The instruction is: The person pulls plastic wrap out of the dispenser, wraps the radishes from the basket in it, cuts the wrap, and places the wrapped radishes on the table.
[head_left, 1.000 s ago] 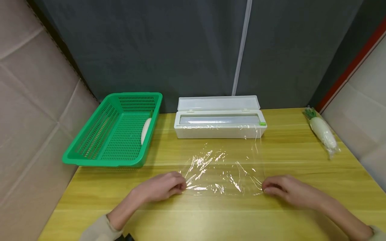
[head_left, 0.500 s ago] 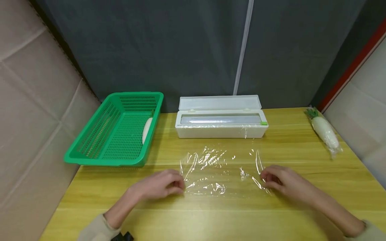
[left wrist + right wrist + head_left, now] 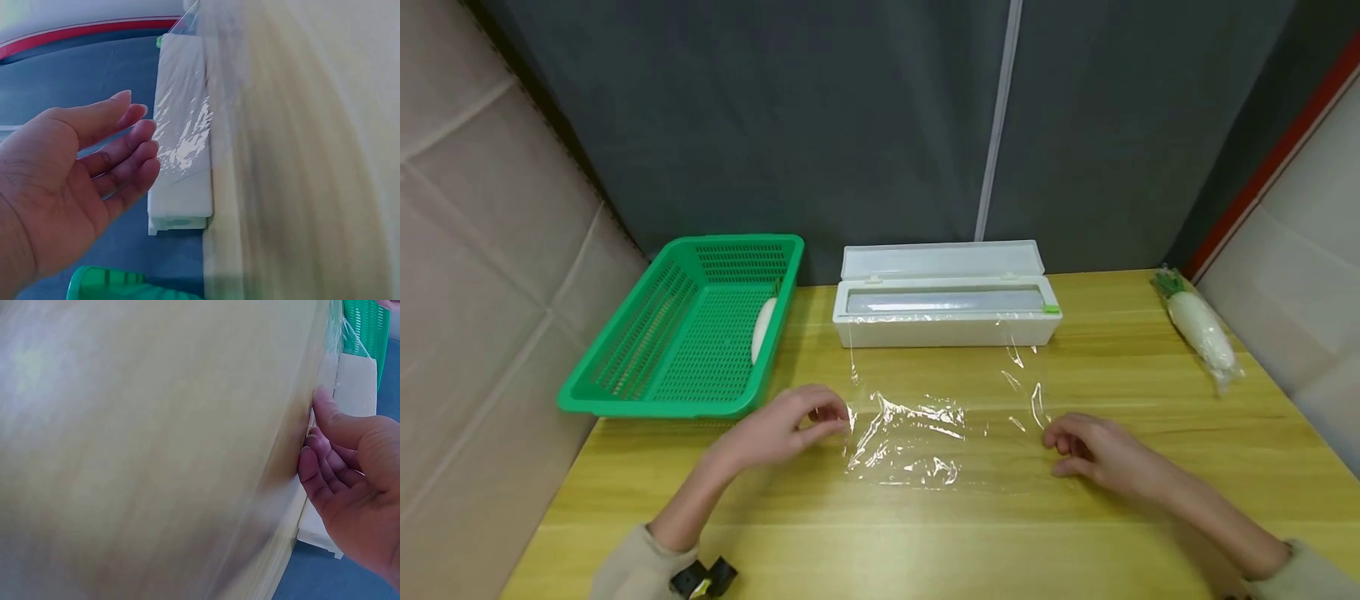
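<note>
On the wooden table (image 3: 1150,500), a sheet of cling film (image 3: 940,425) lies flat before the white dispenser box (image 3: 943,321) (lid up). The left hand (image 3: 778,429) hovers loose-fingered at its left edge; the right hand (image 3: 1093,454) rests, fingers relaxed, at its right edge.

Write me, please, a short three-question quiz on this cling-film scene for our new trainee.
1. True or false: the lid of the film dispenser stands open.
2. What lies inside the green basket: A) a white radish, B) a roll of tape, C) nothing?
3. Which hand is nearer the wrapped radish at the table's far corner?

Key: 1. True. 2. A, a white radish. 3. The right hand, at the cling film sheet's right edge.
</note>
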Tool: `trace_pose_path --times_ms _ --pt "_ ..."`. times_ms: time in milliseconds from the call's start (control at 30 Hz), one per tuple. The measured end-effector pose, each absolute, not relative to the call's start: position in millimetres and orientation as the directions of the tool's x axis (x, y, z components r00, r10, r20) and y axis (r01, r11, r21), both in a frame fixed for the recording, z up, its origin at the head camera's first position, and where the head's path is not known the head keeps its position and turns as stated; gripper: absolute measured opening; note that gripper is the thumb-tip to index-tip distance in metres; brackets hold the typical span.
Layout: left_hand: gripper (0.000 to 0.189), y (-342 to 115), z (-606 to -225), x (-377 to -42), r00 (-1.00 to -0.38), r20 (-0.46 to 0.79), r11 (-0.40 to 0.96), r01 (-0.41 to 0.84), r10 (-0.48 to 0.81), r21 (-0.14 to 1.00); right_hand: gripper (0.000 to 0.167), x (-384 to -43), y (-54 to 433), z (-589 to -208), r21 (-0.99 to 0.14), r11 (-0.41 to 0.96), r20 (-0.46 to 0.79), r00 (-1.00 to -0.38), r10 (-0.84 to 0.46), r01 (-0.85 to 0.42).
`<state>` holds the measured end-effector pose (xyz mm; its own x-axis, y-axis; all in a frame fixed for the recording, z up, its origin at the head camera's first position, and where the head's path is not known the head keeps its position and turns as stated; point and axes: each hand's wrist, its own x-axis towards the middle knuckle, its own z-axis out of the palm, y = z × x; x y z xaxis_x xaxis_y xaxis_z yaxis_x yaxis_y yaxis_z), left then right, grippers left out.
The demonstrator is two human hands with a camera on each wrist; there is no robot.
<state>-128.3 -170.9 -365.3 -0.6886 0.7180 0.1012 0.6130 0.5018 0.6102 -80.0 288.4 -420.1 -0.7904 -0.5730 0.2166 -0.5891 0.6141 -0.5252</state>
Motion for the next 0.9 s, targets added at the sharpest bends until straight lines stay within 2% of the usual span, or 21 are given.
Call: trace_pose_path --times_ms 167,367,533,900 --pt "0.009 -177.8 -352.4 -140.5 -0.733 0.206 0.489 0.608 0.649 0.625 0.027 -80.4 288.6 -420.4 -0.565 0.608 0.182 -0.803 -0.567 -0.558" --pt "0.015 -191.4 -335.2 -156.9 -0.843 0.252 0.527 0.501 0.475 0.687 0.025 -80.9 288.4 -419.4 -0.586 0.616 0.144 -0.816 -0.559 -0.525" --pt "0.025 -203.9 -324.5 -170.8 -0.914 0.247 0.538 0.391 0.321 0.747 0.026 -80.3 288.4 -418.2 -0.596 0.613 0.142 -0.819 -0.556 -0.519" --pt "0.042 -234.4 -315.8 -205.9 -0.982 0.161 0.441 0.189 0.1 0.877 0.025 -80.4 288.1 -420.5 -0.603 0.609 0.141 -0.82 -0.554 -0.515"
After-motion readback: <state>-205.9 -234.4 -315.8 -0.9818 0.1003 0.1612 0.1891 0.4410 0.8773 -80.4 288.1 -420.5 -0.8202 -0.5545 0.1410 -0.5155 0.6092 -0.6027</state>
